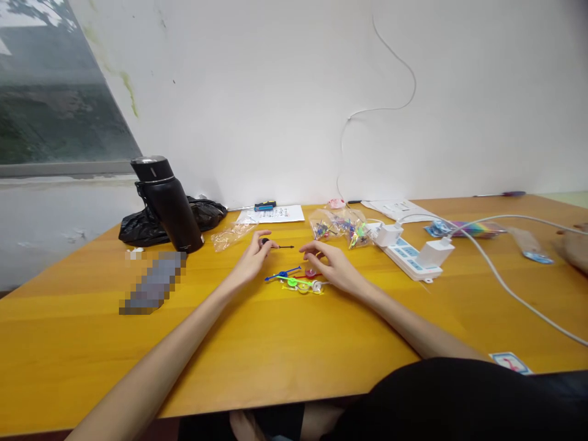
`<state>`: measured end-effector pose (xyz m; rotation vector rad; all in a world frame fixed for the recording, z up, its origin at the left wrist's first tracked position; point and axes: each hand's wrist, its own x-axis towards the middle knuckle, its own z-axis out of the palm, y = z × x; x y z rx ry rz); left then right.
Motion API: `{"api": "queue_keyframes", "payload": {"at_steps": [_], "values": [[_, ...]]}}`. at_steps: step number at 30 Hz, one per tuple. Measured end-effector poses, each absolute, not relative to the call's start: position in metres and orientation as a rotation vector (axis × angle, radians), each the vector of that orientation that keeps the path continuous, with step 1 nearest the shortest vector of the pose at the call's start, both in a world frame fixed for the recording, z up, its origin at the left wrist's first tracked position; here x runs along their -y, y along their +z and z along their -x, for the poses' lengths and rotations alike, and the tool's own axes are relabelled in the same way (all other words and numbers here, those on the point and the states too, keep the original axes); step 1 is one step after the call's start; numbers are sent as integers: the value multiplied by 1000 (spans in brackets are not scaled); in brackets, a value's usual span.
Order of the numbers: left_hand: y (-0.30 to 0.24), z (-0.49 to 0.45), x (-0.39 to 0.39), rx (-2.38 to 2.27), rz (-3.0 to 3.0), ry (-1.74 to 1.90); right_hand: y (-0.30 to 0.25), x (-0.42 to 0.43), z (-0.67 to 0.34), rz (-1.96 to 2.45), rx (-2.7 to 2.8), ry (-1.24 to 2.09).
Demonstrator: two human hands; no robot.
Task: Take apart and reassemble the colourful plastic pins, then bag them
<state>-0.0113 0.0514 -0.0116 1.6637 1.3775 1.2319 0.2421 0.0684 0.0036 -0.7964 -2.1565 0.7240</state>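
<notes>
My left hand (252,256) pinches a small black arrow-shaped spinner (285,247) by its round end, with the arrow tip pointing right. Opposite it, my right hand (331,263) is half curled, thumb and fingers apart, and I see nothing in it. Between my forearms lies a small pile of plastic arrow spinners. On top are a blue spinner (283,275) and a green spinner (292,282). Red, white and yellow ones overlap beside them, partly under my right hand.
Clear bags of coloured parts (354,228) lie behind my right hand, near a white power strip (408,257) with plugged-in chargers and trailing cables. A black bottle (171,211) stands left. A screwdriver (265,206) rests on paper. Another person's hand (574,248) is at far right.
</notes>
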Motion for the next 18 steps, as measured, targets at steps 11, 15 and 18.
{"api": "queue_keyframes", "payload": {"at_steps": [11,15,18], "values": [[11,-19,-15,-955,-2006,1003,14,-60,-242,547,2271,670],[11,-21,-14,-952,-2047,1005,14,-59,-242,532,2260,691],[13,-20,-14,-1041,-2011,1020,15,-59,-242,552,2218,656]]}}
